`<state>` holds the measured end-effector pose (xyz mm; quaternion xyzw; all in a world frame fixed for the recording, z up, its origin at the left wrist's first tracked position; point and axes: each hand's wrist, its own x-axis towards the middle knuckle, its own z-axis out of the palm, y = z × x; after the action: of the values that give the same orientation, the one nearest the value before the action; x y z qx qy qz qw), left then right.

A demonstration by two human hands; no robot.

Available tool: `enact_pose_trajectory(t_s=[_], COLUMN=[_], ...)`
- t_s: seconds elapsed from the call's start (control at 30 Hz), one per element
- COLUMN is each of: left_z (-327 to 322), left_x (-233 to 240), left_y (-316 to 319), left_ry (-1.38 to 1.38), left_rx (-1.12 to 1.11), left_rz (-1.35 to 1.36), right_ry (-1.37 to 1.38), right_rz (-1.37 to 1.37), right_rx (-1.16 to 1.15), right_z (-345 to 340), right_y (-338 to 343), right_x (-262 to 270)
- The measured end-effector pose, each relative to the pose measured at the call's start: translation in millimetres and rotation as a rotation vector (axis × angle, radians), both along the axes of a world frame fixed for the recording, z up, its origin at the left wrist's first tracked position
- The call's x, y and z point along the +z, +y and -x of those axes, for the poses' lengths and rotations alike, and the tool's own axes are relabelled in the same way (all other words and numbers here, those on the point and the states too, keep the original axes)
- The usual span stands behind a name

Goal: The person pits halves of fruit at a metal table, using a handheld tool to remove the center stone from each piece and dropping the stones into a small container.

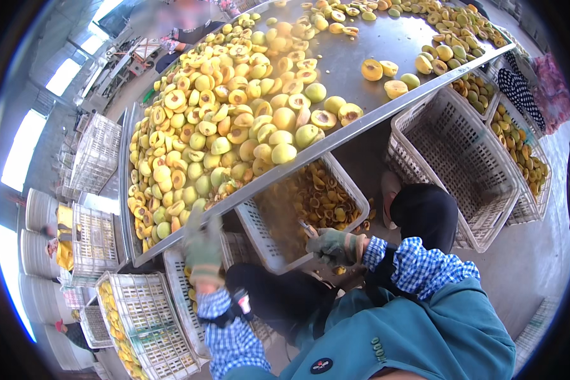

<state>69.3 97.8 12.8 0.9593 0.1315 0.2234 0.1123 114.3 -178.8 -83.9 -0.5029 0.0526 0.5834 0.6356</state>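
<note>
My left hand [203, 251], in a green knit glove, is motion-blurred at the near edge of a metal table [365, 40]. Its fingers are too smeared to show whether they hold anything. Closest to it is a large heap of halved yellow peaches [237, 118], some with the cut face and brown pit hollow turned up. My right hand [336, 247], gloved too, grips a small metal-tipped hand tool [308, 229]. That tool is over a white plastic crate [356, 199] of brown-yellow peach scraps [320, 194] under the table's rim.
A white crate [456, 137] stands by my right knee, beside a crate of peach halves [517, 147]. At left are another crate of fruit [147, 323] and stacked crates [95, 152]. Another person [185, 28] sits across the table; patterned clothing [551, 95] shows at right.
</note>
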Motion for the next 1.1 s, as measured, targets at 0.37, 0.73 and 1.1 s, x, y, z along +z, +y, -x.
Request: enact_pose_trajectory(t_s=[0.37, 0.73, 1.1], left_z=[-161.4, -51.9, -38.3], left_x=[-28.9, -9.9, -20.6], left_y=[-103.2, -137.1, -161.2], left_ry=[0.062, 0.042, -0.255], left_rx=[-0.555, -0.51, -0.403], left_rz=[0.114, 1.988, 1.675], right_ry=[-0.102, -0.77, -1.262], right_rz=[-0.082, -0.051, 0.204], right_rx=[-0.299, -0.357, -0.435], right_z=[-10.7, 6.6, 31.8], right_y=[-50.9, -13.2, 3.3], right_x=[38.9, 95.0, 71.1])
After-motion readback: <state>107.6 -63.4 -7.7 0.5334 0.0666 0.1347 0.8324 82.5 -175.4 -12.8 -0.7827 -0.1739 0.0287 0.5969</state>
